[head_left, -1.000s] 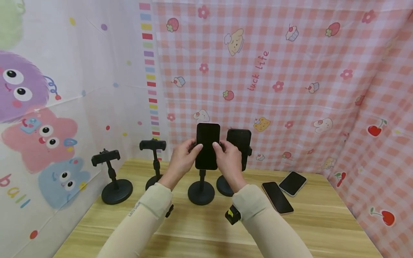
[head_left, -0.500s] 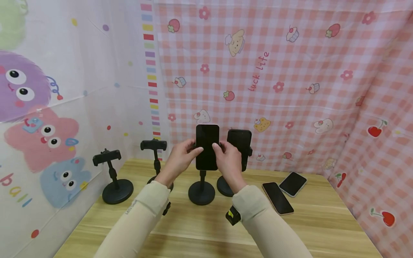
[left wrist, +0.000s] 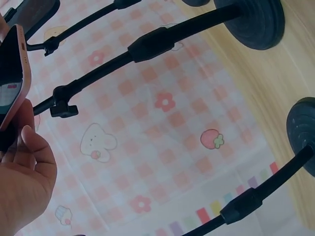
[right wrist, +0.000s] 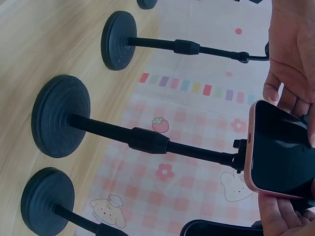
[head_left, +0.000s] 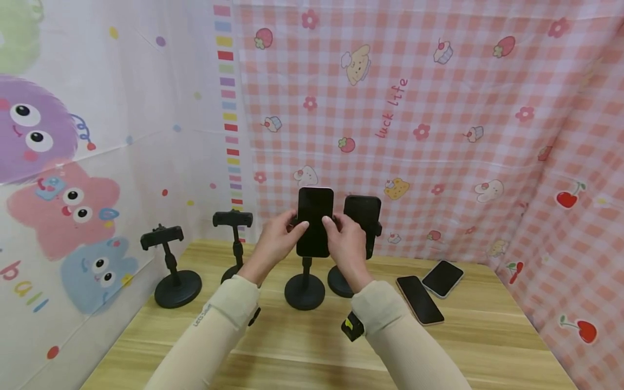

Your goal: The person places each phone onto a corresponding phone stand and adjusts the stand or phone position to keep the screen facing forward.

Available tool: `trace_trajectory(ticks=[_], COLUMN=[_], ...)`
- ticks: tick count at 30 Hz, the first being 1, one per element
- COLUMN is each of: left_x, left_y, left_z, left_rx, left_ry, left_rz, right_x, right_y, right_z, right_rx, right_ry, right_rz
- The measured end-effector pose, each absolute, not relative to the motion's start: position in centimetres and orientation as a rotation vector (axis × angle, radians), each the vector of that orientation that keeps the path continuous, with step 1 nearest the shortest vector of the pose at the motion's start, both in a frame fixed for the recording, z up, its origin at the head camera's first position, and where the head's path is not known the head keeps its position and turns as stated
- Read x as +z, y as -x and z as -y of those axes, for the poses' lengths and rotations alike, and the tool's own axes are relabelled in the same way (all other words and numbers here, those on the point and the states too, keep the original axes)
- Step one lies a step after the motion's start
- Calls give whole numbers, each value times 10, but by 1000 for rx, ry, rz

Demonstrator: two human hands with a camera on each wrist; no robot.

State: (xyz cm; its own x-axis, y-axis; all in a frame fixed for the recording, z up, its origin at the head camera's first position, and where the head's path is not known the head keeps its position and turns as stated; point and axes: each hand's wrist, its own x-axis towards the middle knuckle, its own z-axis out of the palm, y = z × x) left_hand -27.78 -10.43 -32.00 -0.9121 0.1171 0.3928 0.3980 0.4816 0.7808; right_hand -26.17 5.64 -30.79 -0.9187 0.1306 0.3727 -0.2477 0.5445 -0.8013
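Note:
A black-screened smartphone [head_left: 316,208] with a pinkish frame stands upright at the head of a black phone stand [head_left: 304,292]. My left hand [head_left: 275,242] grips its left side, thumb on the front edge and fingers behind. On the opposite side my right hand [head_left: 348,242] holds it the same way, thumb over the screen's edge. The right wrist view shows the phone [right wrist: 281,152] against the stand's clamp [right wrist: 239,155], which the phone mostly hides in the head view. Right behind my right hand, a second dark phone [head_left: 363,208] sits in another stand.
Two black phone stands with bare clamps, one at far left [head_left: 177,288] and one nearer [head_left: 233,218], stand on the wooden table [head_left: 302,352]. Two phones lie flat at right, one pink-edged [head_left: 420,299] and one pale-edged [head_left: 442,278]. Patterned curtains [head_left: 439,81] enclose the table.
My left hand eased slightly outward and came back in against the phone. The phone shifted very slightly; my right hand keeps its hold.

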Motion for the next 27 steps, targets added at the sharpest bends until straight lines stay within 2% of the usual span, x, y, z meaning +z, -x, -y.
trace_trajectory(ticks=[27], left_x=[-331], left_y=[288], left_z=[105], left_rx=[-1441], left_ry=[478], left_rz=[2356], right_x=[-310], right_y=[265], right_z=[-54], right_rx=[1344], right_ry=[-111], right_rz=[2353])
